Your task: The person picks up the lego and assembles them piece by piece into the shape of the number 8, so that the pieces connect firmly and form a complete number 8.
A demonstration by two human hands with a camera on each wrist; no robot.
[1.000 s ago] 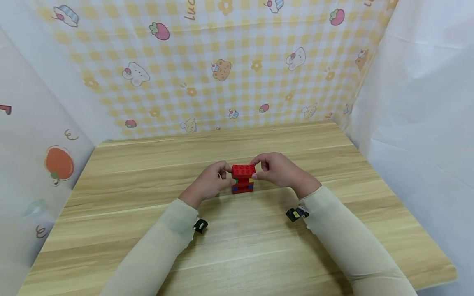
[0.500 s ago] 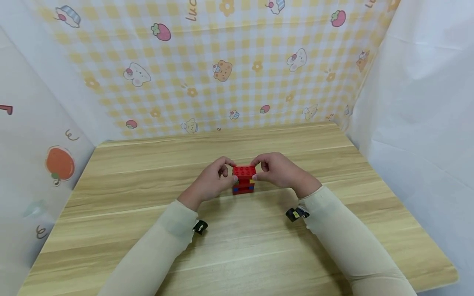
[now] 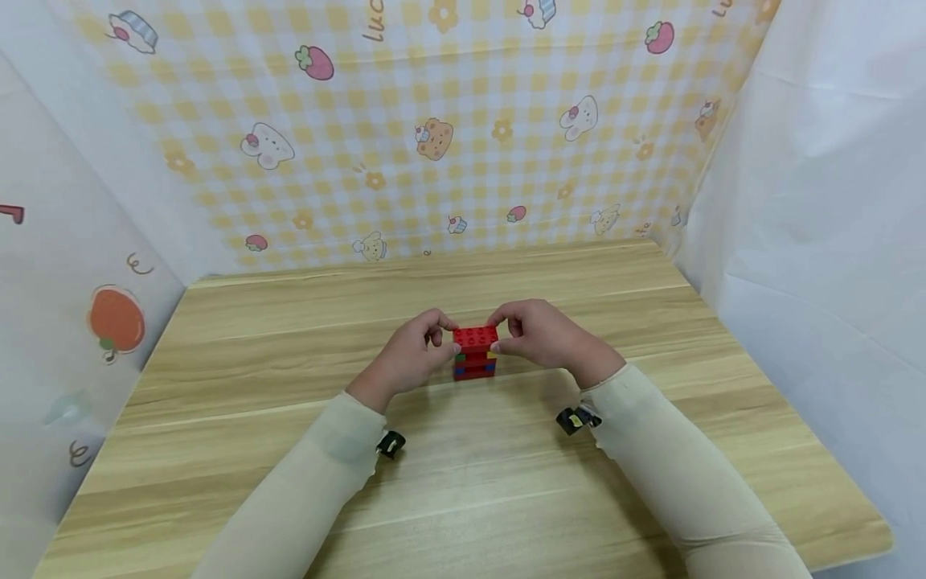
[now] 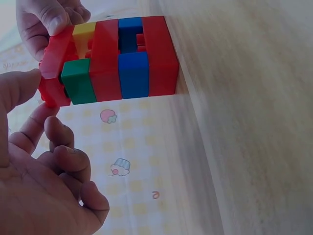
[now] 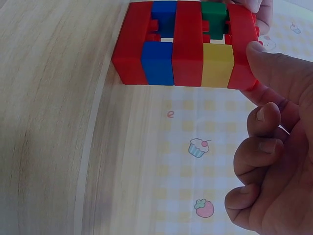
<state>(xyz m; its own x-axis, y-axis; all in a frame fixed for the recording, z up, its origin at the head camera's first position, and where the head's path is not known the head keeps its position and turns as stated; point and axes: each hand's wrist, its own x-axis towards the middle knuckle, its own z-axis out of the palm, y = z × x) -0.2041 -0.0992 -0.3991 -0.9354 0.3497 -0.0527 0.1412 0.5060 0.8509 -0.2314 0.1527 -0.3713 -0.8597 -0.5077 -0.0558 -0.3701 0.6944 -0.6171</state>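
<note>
A small tower of toy building bricks stands upright on the wooden table. From the bottom up come a red brick (image 4: 164,56), two blue bricks (image 4: 134,76), another red brick (image 4: 105,61), then a green brick (image 4: 78,81) on the left and a yellow brick (image 5: 218,65) on the right. The studded red top brick (image 3: 475,336) lies across these two, slightly tilted in the left wrist view. My left hand (image 3: 408,354) pinches its left end between thumb and index finger. At the right end, my right hand (image 3: 546,342) pinches it likewise. The other fingers of both hands are curled, off the bricks.
The wooden table (image 3: 463,474) spreads around the tower. Behind it hangs a yellow checked cloth (image 3: 463,185) with cartoon prints. White sheets (image 3: 817,225) hang at the sides. Each sleeve cuff carries a small black device (image 3: 391,444).
My left index finger has shifted to the back corner of the top brick and the thumb to its front. The top brick sits slightly lower. The right hand has barely moved.
</note>
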